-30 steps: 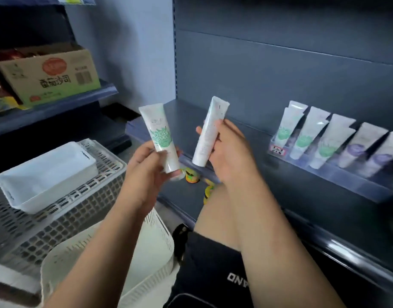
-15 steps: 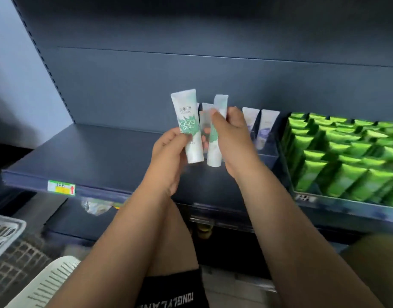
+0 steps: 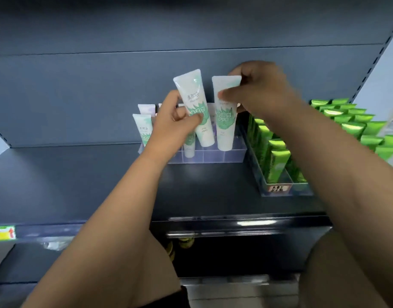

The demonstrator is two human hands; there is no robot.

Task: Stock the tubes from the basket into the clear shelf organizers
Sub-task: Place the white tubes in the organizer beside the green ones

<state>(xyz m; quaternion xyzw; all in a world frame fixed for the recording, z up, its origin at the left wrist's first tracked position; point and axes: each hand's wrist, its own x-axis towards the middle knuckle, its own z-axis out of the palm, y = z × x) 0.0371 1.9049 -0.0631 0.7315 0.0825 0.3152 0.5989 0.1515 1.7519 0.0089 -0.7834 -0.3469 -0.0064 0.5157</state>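
Now both hands grip tubes over the organizer [image 3: 213, 155]: left hand [image 3: 173, 125] one tube [image 3: 196, 107], right hand [image 3: 257, 90] another [image 3: 224, 121].

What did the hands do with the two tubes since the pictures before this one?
Both hands went forward to the clear organizer on the shelf. The right hand now pinches its tube by the top and lowers it cap-down into a compartment. The left hand brought its tube just above the organizer. Each hand keeps the same tube; the green tubes stayed put.

Green tubes [image 3: 277, 162]; yellow price tag [image 3: 2, 232]
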